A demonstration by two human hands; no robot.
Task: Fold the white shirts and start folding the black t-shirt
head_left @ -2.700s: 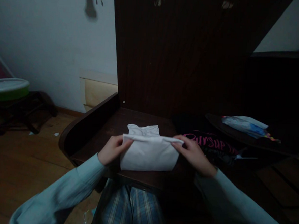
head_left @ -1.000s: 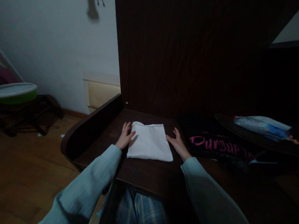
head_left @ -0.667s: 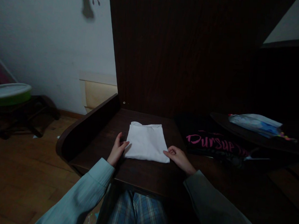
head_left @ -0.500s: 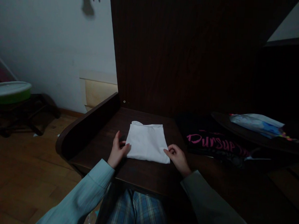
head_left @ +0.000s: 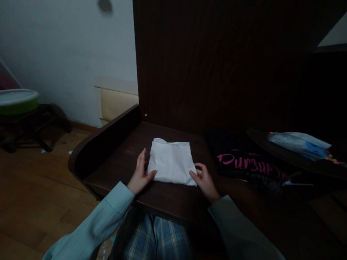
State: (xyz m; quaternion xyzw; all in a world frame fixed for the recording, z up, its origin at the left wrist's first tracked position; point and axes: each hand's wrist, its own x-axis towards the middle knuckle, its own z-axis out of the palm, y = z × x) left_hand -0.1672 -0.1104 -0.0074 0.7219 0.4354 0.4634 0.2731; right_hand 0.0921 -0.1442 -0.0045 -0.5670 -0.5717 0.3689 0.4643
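Looks forward and down from 1 head-worn camera, above the plaid lap (head_left: 160, 243); sits near the folded white cloth (head_left: 171, 161); takes in wooden floor (head_left: 25, 199) at left and, farther off, the pale wall (head_left: 58, 40).

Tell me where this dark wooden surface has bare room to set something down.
Bare wood shows between the side rail and left hand, behind the cloth up to the back panel, and in front of it. Crowded: rightward, with black fabric and a packet.
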